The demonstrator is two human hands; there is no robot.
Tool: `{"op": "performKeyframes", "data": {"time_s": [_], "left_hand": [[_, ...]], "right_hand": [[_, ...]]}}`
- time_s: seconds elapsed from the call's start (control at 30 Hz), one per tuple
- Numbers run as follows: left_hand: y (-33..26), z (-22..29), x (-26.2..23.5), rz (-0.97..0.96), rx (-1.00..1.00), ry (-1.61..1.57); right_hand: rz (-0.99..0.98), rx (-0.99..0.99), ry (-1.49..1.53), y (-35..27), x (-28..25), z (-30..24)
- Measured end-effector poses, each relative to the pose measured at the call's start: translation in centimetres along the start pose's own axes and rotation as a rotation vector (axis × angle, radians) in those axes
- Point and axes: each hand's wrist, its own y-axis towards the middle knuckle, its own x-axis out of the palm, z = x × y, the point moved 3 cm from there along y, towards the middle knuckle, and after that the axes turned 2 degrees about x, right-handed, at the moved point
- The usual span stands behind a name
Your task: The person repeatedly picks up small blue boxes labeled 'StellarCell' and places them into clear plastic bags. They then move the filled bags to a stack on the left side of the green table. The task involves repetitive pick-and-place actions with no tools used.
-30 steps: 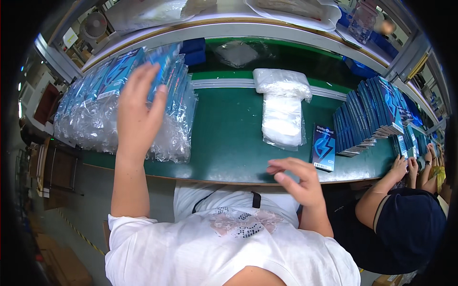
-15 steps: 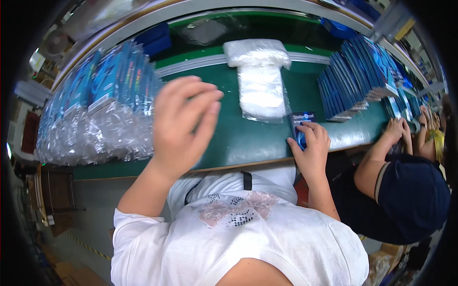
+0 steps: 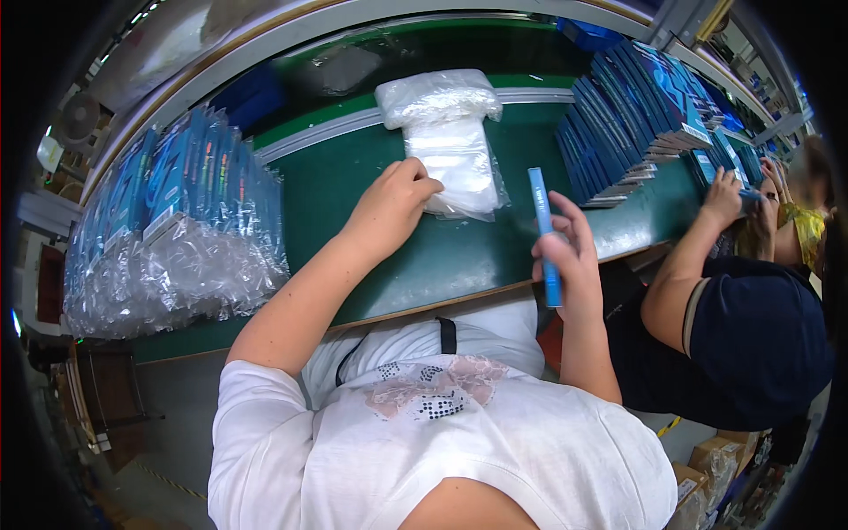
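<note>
My right hand (image 3: 574,261) holds a slim blue box (image 3: 543,225) between thumb and fingers, tipped up so that its narrow side shows, above the front of the bench. Further left, the fingers of my left hand (image 3: 387,210) are pinched together at the left edge of a flat stack of clear plastic bags (image 3: 461,181). Just what the fingertips grip there is partly hidden by the hand. A thicker bundle of clear bags (image 3: 437,95) lies across the far end of that stack.
On the left stand rows of blue boxes in clear bags (image 3: 168,203). Leaning rows of unbagged blue boxes (image 3: 618,115) fill the right side of the green bench (image 3: 327,212). A co-worker in a dark cap (image 3: 760,340) sits close on my right, hands on the bench.
My left hand has come down and right from the air to the bag stack, its fingers closing. My right hand has lifted the box off the bench and turned it onto its narrow side.
</note>
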Motion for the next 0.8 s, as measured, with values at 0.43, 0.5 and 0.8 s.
{"op": "performKeyframes", "data": {"time_s": [0.43, 0.5, 0.8], "left_hand": [[-1.4, -0.4, -0.4, 0.247, 0.054, -0.212], [-1.2, -0.6, -0.4, 0.247, 0.043, -0.239], [-0.7, -2.7, -1.2, 0.275, -0.389, -0.639]], "right_hand": [[-0.576, 0.393, 0.494, 3.0, 6.0, 1.7], [-0.591, 0.389, 0.475, 3.7, 6.7, 1.4], [-0.537, 0.310, 0.393, 4.9, 6.6, 0.9]]}}
